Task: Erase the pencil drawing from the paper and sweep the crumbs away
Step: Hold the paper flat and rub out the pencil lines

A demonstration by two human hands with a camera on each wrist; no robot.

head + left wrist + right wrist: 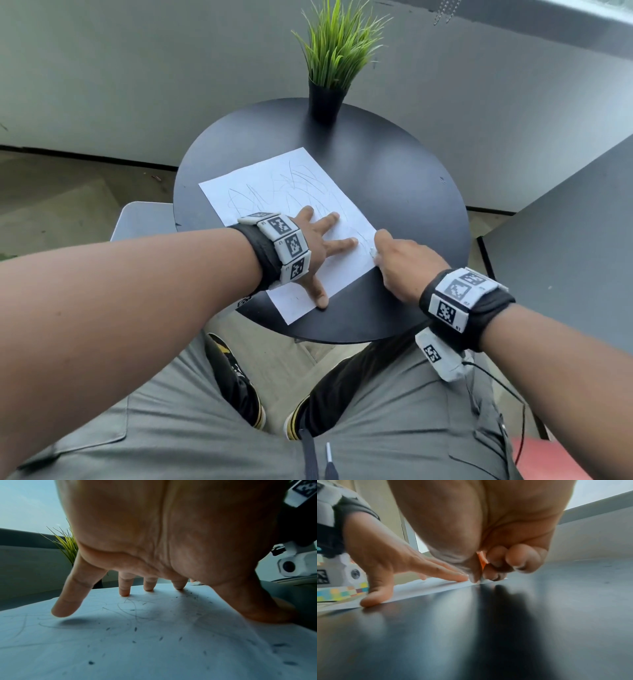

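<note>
Round black table (404,192) by a gray wall | paper (274,192) lies flat, pencil scribbles on far part | left hand (318,246) spread flat, pressing paper | right hand (400,260) pinches eraser (372,252) at right edge | step: rubbing | next: rub far lines, then sweep crumbs (135,628).

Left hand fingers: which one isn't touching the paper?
The little finger of the left hand. In the left wrist view it hangs above the paper with its shadow beneath, while the thumb and the other three fingertips press down.
</note>
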